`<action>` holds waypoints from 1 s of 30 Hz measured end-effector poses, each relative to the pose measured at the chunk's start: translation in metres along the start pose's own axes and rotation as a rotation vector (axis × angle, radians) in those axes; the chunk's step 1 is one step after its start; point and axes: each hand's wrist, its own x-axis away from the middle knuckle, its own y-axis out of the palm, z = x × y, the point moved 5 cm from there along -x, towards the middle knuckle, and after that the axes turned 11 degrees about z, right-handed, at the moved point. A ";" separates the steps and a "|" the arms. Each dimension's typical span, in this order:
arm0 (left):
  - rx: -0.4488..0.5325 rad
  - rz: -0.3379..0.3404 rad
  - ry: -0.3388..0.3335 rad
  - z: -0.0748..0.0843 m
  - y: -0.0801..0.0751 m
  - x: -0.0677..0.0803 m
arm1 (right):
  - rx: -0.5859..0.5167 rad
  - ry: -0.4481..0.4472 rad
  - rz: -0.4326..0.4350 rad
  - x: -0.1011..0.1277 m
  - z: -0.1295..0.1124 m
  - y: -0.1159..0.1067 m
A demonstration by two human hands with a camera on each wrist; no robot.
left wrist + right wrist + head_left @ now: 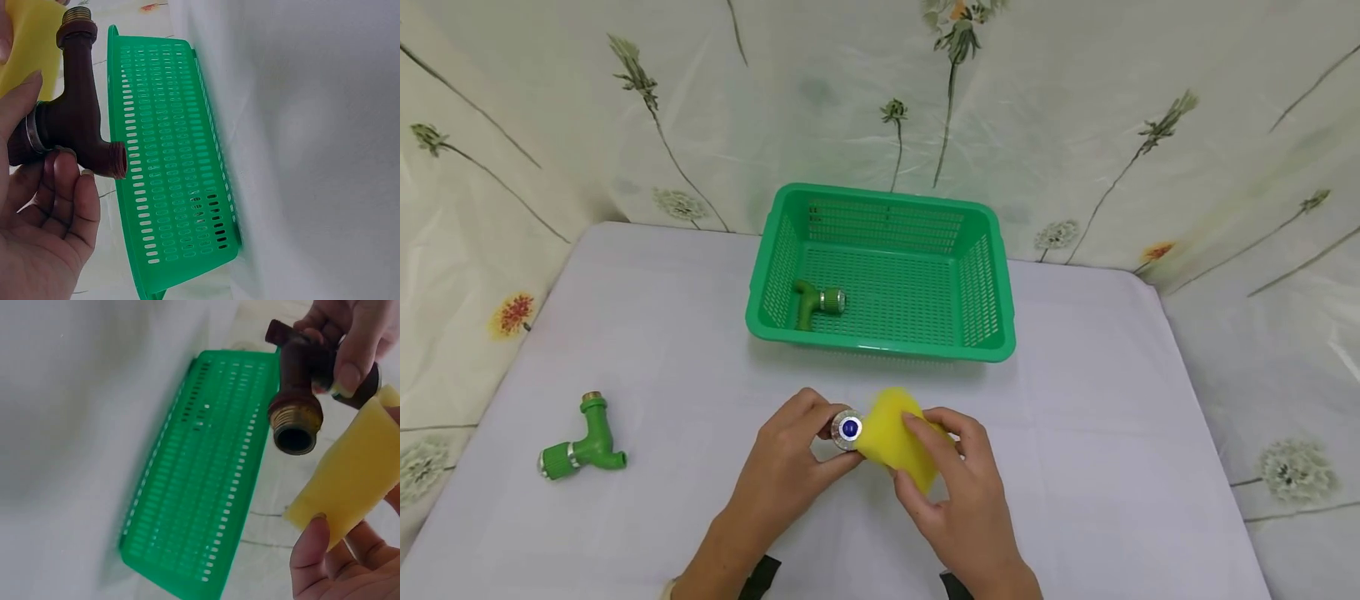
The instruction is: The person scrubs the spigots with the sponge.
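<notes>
- Left hand (790, 467) clamped round a brown tap (72, 119), just in front of the green basket (880, 342), above the bench (1112, 433).
- Right hand (958, 492) pinching a yellow sponge (898, 437) against the tap's side.
- Tap: probably rigid and fairly heavy, slick at the metal ring; best held round the thick body.
- Sponge: likely soft, light, easily squashed.
- One green tap (818, 300) inside the basket; another green tap (583, 442) well left of it.

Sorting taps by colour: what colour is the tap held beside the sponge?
Dark brown plastic tap, clearest in the left wrist view.
</notes>
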 end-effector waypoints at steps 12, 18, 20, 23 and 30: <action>-0.056 0.021 0.043 0.002 0.001 -0.001 | -0.112 0.089 0.018 0.002 0.010 -0.010; -0.041 0.002 0.055 0.005 0.003 0.000 | -0.212 -0.058 0.102 -0.009 -0.007 -0.009; -0.030 0.001 0.061 0.006 0.003 0.000 | -0.219 -0.098 0.093 -0.011 -0.011 -0.006; -0.013 0.004 0.062 0.005 0.003 0.000 | -0.196 -0.094 0.043 -0.010 -0.010 -0.004; 0.031 0.040 0.068 0.004 0.000 0.000 | -0.063 0.049 -0.007 -0.003 0.017 -0.014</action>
